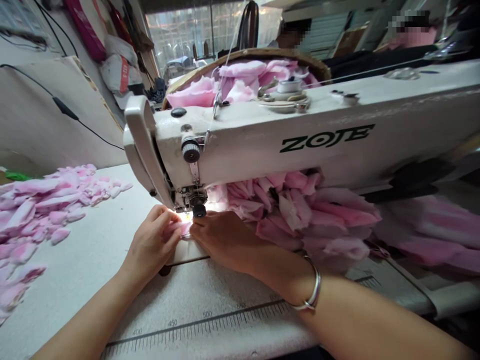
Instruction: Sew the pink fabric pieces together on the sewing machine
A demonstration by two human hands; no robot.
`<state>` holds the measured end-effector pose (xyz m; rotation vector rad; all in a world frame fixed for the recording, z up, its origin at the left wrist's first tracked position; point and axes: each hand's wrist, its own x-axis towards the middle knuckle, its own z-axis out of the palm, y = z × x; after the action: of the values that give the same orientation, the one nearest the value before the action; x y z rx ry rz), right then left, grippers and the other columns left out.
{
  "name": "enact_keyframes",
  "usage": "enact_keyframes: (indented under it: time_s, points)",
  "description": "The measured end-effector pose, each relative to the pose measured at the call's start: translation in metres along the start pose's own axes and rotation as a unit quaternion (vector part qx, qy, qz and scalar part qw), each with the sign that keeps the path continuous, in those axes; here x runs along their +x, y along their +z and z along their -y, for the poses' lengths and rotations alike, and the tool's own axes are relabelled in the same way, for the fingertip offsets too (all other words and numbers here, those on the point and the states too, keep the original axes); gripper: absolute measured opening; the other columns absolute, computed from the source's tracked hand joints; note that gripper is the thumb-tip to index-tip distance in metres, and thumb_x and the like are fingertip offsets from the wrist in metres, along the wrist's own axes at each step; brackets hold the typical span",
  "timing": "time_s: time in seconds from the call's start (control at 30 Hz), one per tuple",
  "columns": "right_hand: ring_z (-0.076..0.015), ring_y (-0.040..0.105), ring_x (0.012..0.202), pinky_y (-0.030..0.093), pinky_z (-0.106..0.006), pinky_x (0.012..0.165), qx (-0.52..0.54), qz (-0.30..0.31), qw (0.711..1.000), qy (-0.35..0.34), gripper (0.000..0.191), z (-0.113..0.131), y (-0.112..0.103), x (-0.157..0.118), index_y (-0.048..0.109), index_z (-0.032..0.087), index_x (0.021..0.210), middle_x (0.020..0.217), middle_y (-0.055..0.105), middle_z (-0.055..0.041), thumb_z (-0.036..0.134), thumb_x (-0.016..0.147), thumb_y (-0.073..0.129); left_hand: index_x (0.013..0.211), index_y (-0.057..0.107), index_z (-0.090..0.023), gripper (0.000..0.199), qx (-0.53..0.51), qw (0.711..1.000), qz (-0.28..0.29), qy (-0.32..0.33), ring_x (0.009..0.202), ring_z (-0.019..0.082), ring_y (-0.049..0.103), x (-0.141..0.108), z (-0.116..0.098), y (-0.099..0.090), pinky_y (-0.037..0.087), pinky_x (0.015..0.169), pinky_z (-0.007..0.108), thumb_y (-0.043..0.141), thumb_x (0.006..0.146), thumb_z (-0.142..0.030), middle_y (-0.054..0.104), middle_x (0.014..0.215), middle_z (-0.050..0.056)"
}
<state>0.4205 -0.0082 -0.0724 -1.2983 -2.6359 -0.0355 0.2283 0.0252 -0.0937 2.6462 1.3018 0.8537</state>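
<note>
On white worktop at eight o'clock, by ZOJE sewing machine, pinching with left hand a likely light, limp pink fabric piece, best held by edges; cannot tell grip of right hand.

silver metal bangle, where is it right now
In the head view, the silver metal bangle sits right of centre, around the wrist of the bare right hand, just below the pile of pink fabric pieces.
</note>
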Motion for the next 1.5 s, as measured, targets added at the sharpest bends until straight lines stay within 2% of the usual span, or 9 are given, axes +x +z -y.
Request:
enact_keyframes:
  time_s: [0.17,0.3,0.43,0.63,0.73,1.0,1.17,1.33,1.5]
  points:
    - [-0.0155,0.054,0.069,0.029,-0.031,0.054,0.015,0.007,1.0,-0.001,0.016,-0.001,-0.001,-0.004,0.061,0.017,0.083,0.083,0.064,-0.0021,0.016,0.091,0.048,0.086,0.06,-0.02,0.007,0.123,0.984,-0.026,0.127,0.094,0.021,0.054,-0.002,0.004,-0.001,0.045,0.083,0.037,0.054,0.086,-0.017,0.06,0.094,0.004]
    - [-0.0148,0.052,0.069,0.027,-0.031,0.053,0.016,0.007,1.0,0.006,0.014,-0.002,0.0,-0.006,0.061,0.018,0.08,0.081,0.064,-0.0018,0.015,0.09,0.05,0.093,0.062,-0.023,0.011,0.141,0.975,0.013,0.174,0.098,0.02,0.054,-0.002,0.0,-0.006,0.039,0.095,0.042,0.051,0.09,-0.02,0.066,0.09,0.0]
    - [-0.0142,0.051,0.067,0.024,-0.031,0.051,0.018,0.008,1.0,0.007,0.014,-0.002,0.001,-0.005,0.06,0.018,0.077,0.08,0.064,-0.0009,0.016,0.088,0.053,0.095,0.062,-0.024,0.017,0.125,0.975,0.079,0.168,0.087,0.017,0.057,-0.003,-0.002,-0.008,0.037,0.099,0.047,0.046,0.093,-0.021,0.066,0.089,-0.001]
    - [-0.0152,0.052,0.066,0.023,-0.031,0.05,0.019,0.021,0.999,0.017,0.015,-0.001,0.0,-0.004,0.061,0.019,0.077,0.08,0.064,-0.0012,0.017,0.089,0.052,0.104,0.06,-0.02,0.019,0.094,0.979,0.097,0.15,0.092,0.019,0.055,-0.008,-0.003,-0.007,0.045,0.09,0.04,0.043,0.094,-0.021,0.064,0.103,0.004]
    - [-0.0161,0.054,0.068,0.024,-0.031,0.051,0.01,0.029,0.999,0.026,0.014,-0.003,0.0,-0.003,0.062,0.019,0.08,0.078,0.064,-0.0023,0.016,0.089,0.051,0.109,0.058,-0.02,0.022,0.092,0.98,0.103,0.14,0.092,0.02,0.054,-0.007,-0.005,-0.006,0.047,0.086,0.039,0.042,0.094,-0.019,0.063,0.102,0.005]
    - [-0.0173,0.055,0.065,0.025,-0.031,0.049,-0.018,0.03,0.998,0.053,0.017,-0.005,0.003,-0.001,0.061,0.019,0.088,0.08,0.063,-0.0048,0.017,0.092,0.045,0.095,0.054,-0.019,0.013,0.047,0.991,0.076,0.1,0.08,0.017,0.055,-0.006,0.005,-0.001,0.048,0.071,0.031,0.041,0.094,-0.021,0.058,0.086,0.003]
    - [-0.0157,0.054,0.069,0.027,-0.031,0.051,0.009,0.003,1.0,0.005,0.014,-0.002,0.004,-0.001,0.059,0.018,0.087,0.086,0.063,-0.0033,0.016,0.091,0.046,0.096,0.055,-0.02,0.013,0.01,0.993,0.064,0.1,0.084,0.015,0.055,-0.005,0.008,-0.003,0.048,0.072,0.027,0.042,0.093,-0.019,0.056,0.094,0.004]
    - [-0.0145,0.052,0.068,0.028,-0.031,0.053,0.021,-0.01,0.999,-0.037,0.017,-0.005,0.004,-0.004,0.058,0.017,0.082,0.083,0.061,-0.0016,0.018,0.093,0.045,0.089,0.058,-0.017,0.011,0.087,0.986,0.001,0.143,0.087,0.018,0.053,0.0,-0.001,-0.004,0.046,0.081,0.036,0.047,0.091,-0.019,0.059,0.09,0.005]
    - [-0.0142,0.05,0.065,0.024,-0.032,0.05,0.012,0.006,1.0,-0.022,0.013,-0.005,0.005,-0.008,0.058,0.018,0.081,0.08,0.061,-0.0005,0.011,0.088,0.049,0.088,0.062,-0.018,0.017,0.103,0.98,0.04,0.165,0.08,0.019,0.053,0.001,-0.005,-0.003,0.045,0.08,0.04,0.045,0.092,-0.017,0.06,0.08,0.003]
